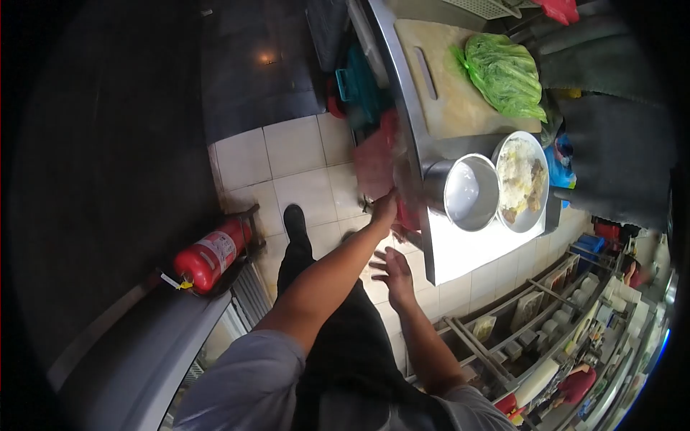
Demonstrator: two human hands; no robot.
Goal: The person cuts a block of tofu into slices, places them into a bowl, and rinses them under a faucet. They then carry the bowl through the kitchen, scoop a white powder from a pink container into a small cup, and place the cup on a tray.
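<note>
My left hand (pixel 385 210) reaches below the table's edge beside a blurred reddish, box-like thing (pixel 376 165). Its fingers are smeared and partly hidden, so I cannot tell whether it grips that thing. Lower and closer to my body, my right hand (pixel 395 274) hangs in the air with its fingers spread and nothing in them. On the metal table (pixel 453 251) above my hands stand a steel pot (pixel 472 192) with whitish liquid and, touching its side in this view, a white plate (pixel 530 219) of rice and browned pieces of food.
A cutting board (pixel 449 100) carries a head of leafy lettuce (pixel 504 77). Teal crates (pixel 359 86) sit under the table. A red fire extinguisher (pixel 215 255) stands at the left. Shelves with dishes (pixel 546 330) and a person in red (pixel 577 384) are at the lower right.
</note>
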